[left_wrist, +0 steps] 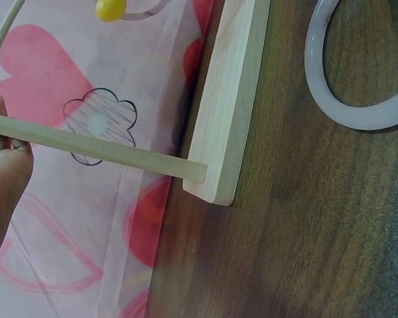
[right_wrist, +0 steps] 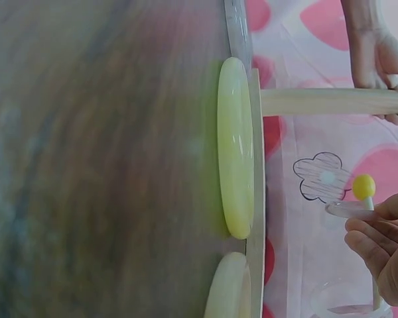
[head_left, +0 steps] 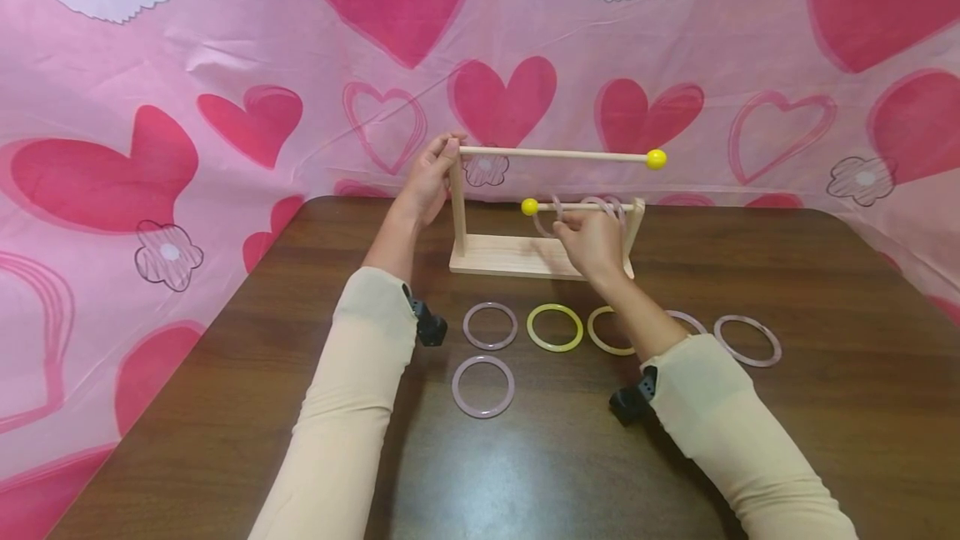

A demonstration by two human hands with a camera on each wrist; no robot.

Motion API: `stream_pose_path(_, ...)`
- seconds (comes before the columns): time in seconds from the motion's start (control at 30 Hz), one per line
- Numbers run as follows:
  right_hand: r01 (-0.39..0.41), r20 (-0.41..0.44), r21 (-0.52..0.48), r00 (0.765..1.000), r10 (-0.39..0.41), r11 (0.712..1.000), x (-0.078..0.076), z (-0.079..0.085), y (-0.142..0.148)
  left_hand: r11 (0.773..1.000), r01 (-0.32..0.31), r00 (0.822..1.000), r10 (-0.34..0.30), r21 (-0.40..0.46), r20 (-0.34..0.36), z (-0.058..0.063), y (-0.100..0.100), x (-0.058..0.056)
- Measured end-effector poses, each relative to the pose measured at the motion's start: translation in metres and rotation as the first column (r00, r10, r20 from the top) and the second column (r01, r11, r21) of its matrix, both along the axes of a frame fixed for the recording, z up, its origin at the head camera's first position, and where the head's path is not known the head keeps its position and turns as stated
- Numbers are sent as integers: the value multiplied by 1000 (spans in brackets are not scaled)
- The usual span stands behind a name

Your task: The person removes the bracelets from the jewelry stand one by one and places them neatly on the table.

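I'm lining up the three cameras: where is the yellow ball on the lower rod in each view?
Head: yellow ball slightly right of and above centre.
Left wrist: yellow ball at the top edge, left of centre.
Right wrist: yellow ball toward the right, below mid-height.
Shared landmark: the wooden post gripped by the left hand.

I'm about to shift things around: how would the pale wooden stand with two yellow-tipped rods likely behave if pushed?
The pale wooden stand is probably rigid, given its straight posts. Its thin rods suggest it may be light for its size. Pushed near the top, it might tip, since its taller post rises high above a narrow base.
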State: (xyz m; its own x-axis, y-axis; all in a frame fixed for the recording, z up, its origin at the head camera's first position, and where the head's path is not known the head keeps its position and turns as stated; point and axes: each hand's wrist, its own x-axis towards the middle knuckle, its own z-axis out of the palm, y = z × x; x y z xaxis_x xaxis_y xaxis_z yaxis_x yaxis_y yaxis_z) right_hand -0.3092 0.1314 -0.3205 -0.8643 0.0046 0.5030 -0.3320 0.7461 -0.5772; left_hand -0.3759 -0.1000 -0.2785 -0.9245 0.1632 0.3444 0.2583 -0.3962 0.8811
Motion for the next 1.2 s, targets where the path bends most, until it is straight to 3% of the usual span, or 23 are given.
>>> stream_pose_path(1.2, -66, 71, -64, 995, 71, 996, -1, 1, -6, 1000, -13, 1000, 13, -27, 26, 0, -1, -1)
